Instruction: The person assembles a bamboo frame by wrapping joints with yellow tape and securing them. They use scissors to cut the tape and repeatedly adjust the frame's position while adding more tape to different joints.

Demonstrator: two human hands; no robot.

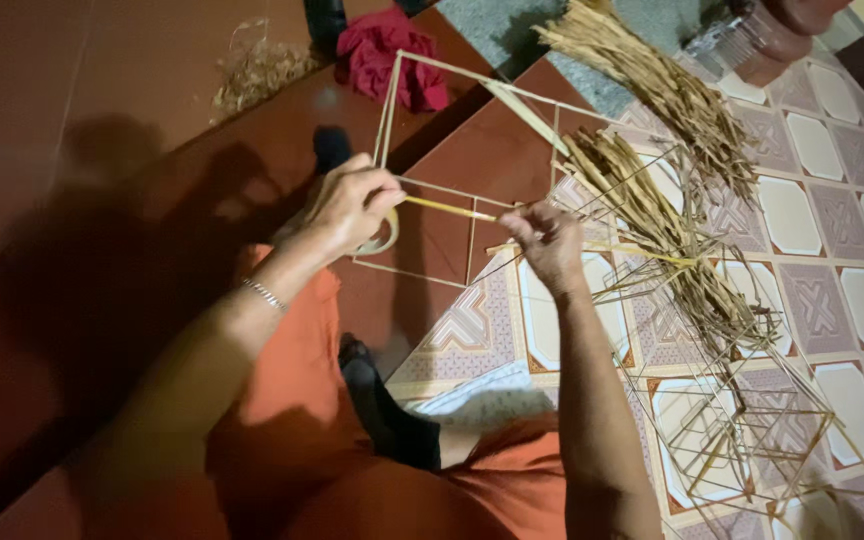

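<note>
My left hand (352, 205) pinches the near end of a thin straw stick (449, 208) and also has a roll of tape (384, 238) looped under its fingers. My right hand (544, 240) grips the other end of that stick where it meets other straws. Both hands hold up a light frame of joined straw sticks (407, 120) above the floor. A bundle of dry straw (652, 215) lies just right of my right hand. I sit in orange clothing, with a metal bracelet (264, 294) on my left wrist.
A second straw bundle (652, 80) lies at the top right on patterned floor tiles (832, 290). Finished straw frames (742, 440) rest at lower right. A red cloth (384, 55) and loose fibres (252, 70) lie on the red-brown floor. A black object (387, 415) lies between my legs.
</note>
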